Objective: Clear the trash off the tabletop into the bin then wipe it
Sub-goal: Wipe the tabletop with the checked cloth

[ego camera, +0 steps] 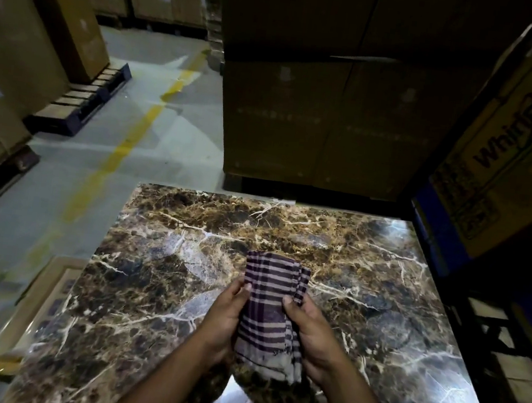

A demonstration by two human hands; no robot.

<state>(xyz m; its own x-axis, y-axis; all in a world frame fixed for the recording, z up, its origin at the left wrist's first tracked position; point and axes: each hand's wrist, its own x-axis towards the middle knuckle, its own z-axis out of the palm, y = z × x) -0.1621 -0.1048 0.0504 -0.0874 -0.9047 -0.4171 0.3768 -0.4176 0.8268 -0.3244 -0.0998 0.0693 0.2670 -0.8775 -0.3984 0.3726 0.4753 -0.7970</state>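
A folded cloth (pixel 270 302) with purple and pale checks is held over the middle of the glossy brown marble tabletop (pixel 186 241). My left hand (pixel 223 316) grips its left edge, thumb on top. My right hand (pixel 309 330) grips its right edge the same way. The cloth's far end reaches toward the table's centre and its near end hangs between my wrists. No trash or bin shows in view.
Tall cardboard boxes (pixel 318 117) stand just beyond the table's far edge. A printed box (pixel 516 141) on a blue rack crowds the right side. A flat framed panel (pixel 32 316) lies on the floor at the left. Open concrete floor with a yellow line (pixel 124 147) runs left.
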